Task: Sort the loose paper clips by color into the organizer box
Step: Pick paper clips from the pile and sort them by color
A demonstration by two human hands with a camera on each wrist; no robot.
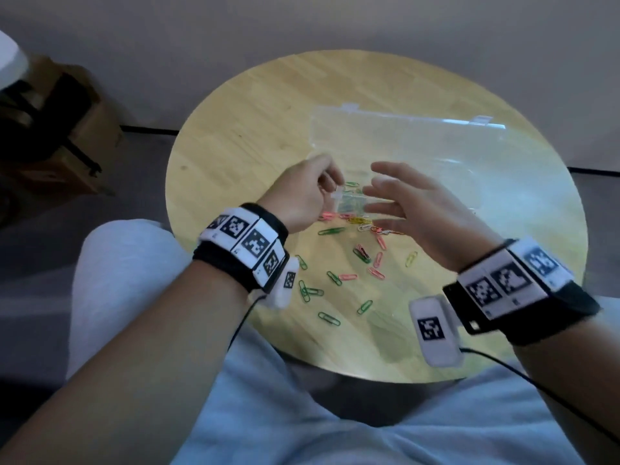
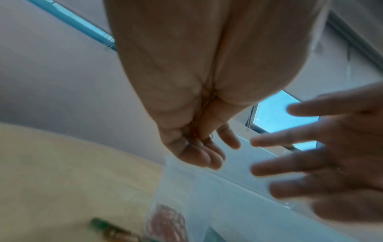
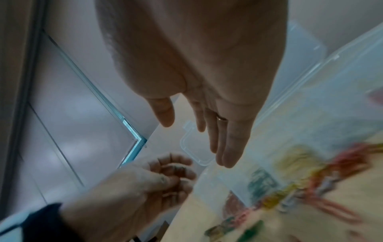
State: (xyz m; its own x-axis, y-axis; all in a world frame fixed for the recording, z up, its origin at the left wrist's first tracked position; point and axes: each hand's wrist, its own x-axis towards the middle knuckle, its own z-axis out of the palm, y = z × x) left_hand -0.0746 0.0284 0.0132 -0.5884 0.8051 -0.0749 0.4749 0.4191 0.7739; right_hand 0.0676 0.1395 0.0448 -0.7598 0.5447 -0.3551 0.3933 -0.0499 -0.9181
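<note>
Loose green (image 1: 330, 230), pink (image 1: 380, 241) and yellow paper clips (image 1: 411, 259) lie scattered on the round wooden table (image 1: 241, 129). Behind them stands the clear organizer box (image 1: 446, 193) with its lid (image 1: 402, 139) tipped up. A near compartment holds green clips (image 1: 349, 205). My left hand (image 1: 308, 193) hovers at the box's near left corner, fingers curled; thin reddish clips (image 2: 194, 132) show inside its fist. My right hand (image 1: 402, 203) floats over the box with fingers spread and nothing in it, a little to the right of the left hand (image 3: 161, 176).
My knees in light trousers (image 1: 302, 414) press against the table's near edge. On the floor to the left sits a cardboard box with black straps (image 1: 67, 146). Thin cables (image 1: 536, 384) trail from both wrist cameras.
</note>
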